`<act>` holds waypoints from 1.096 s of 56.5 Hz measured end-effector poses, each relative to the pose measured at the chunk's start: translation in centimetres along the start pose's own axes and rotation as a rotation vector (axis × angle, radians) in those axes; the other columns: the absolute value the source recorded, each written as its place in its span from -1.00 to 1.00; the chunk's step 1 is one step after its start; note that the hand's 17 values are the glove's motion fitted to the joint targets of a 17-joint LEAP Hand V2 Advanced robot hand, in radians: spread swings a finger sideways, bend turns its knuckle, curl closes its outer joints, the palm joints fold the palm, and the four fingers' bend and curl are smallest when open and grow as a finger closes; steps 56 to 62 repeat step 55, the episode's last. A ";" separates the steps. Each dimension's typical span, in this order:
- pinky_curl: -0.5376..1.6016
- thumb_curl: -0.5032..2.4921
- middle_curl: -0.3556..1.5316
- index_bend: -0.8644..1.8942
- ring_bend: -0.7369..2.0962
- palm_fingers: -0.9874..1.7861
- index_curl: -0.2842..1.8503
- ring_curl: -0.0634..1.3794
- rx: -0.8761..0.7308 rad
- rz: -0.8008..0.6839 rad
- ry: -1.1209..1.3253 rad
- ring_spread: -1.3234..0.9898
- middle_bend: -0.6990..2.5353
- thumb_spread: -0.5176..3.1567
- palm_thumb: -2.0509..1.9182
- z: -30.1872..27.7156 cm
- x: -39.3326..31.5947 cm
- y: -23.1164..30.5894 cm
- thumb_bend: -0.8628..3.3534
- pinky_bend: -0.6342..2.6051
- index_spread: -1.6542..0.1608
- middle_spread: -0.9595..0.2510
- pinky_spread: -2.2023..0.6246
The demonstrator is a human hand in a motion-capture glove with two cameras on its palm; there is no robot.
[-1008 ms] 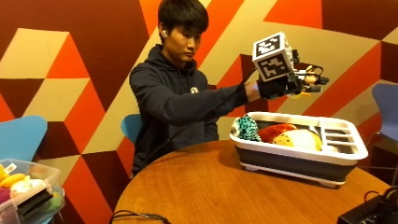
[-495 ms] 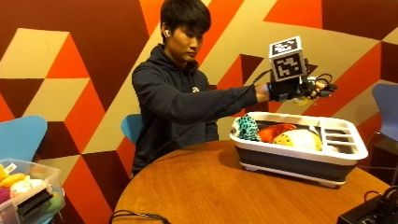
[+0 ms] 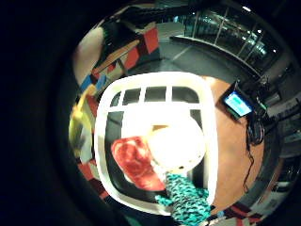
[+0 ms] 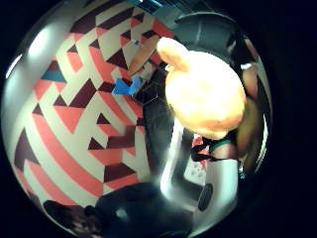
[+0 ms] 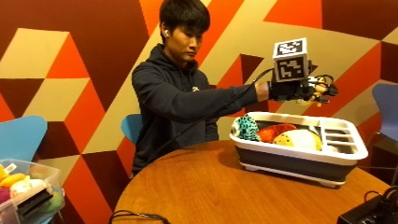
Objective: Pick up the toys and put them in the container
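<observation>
**Gloved hand holds plush toy above the container**

A seated person's black-gloved right hand (image 5: pixel 302 89) is raised over a white-rimmed, grey-walled rectangular plastic container (image 5: pixel 292 161), which stands near the far right edge of the round wooden surface (image 5: pixel 211 191). The hand's fingers are curled round a small pale yellow-orange plush toy (image 4: pixel 205 94), which fills much of the thumb-side palm view; in the outside view only a little of it shows past the fingers.

Three toys lie in the container's large compartment: a teal-and-black patterned soft toy (image 5: pixel 247 128) at the end nearest the person, a red soft toy (image 5: pixel 275 132) beside it, and a round pale yellow-and-white plush toy (image 5: pixel 300 139) touching the red one. The little-finger-side palm view looks straight down into the container (image 3: pixel 104 155), showing its slotted compartments at the far end.

A clear plastic bin of assorted toys (image 5: pixel 24 196) sits well apart, beyond the surface's left edge.
</observation>
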State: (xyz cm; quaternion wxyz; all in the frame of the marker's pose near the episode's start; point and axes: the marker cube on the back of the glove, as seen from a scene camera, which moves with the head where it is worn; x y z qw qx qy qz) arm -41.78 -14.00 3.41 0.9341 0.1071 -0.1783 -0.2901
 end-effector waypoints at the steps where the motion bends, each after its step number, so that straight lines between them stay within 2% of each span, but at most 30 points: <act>1: -0.18 -0.16 0.00 0.25 -0.31 -0.13 -0.04 -0.58 -0.014 0.005 -0.003 -0.03 -0.14 -0.05 0.42 0.1 0.1 0.0 -0.57 -0.40 0.66 0.22 0.55; 5: -0.14 -0.18 -0.05 0.17 -0.30 -0.28 -0.05 -0.54 -0.041 0.010 -0.003 0.00 -0.26 -0.02 0.40 0.1 0.1 0.2 -0.58 -0.31 0.65 0.30 0.56; 8: -0.12 -0.20 -0.11 0.03 -0.31 -0.40 -0.12 -0.55 -0.032 0.011 -0.002 0.04 -0.36 -0.02 0.37 -0.1 0.1 0.3 -0.60 -0.23 0.65 0.39 0.56; 16: -0.11 -0.26 -0.17 -0.09 -0.36 -0.38 -0.20 -0.57 0.033 0.006 -0.041 0.09 -0.46 -0.02 0.32 -1.3 0.0 0.4 -0.60 -0.22 0.63 0.51 0.57; 36: -0.14 -0.33 -0.23 -0.10 -0.37 -0.34 -0.22 -0.63 0.078 0.009 -0.046 0.13 -0.47 -0.01 0.29 -4.2 0.9 3.0 -0.60 -0.25 0.62 0.58 0.57; 46: -0.15 -0.35 -0.24 -0.09 -0.37 -0.32 -0.22 -0.66 0.129 0.005 -0.002 0.13 -0.46 -0.01 0.27 -7.8 3.0 5.7 -0.60 -0.26 0.61 0.59 0.57; 62: -0.16 -0.37 -0.24 -0.03 -0.38 -0.30 -0.21 -0.69 0.134 0.007 -0.002 0.13 -0.45 0.01 0.26 -8.0 3.2 5.8 -0.60 -0.27 0.60 0.58 0.57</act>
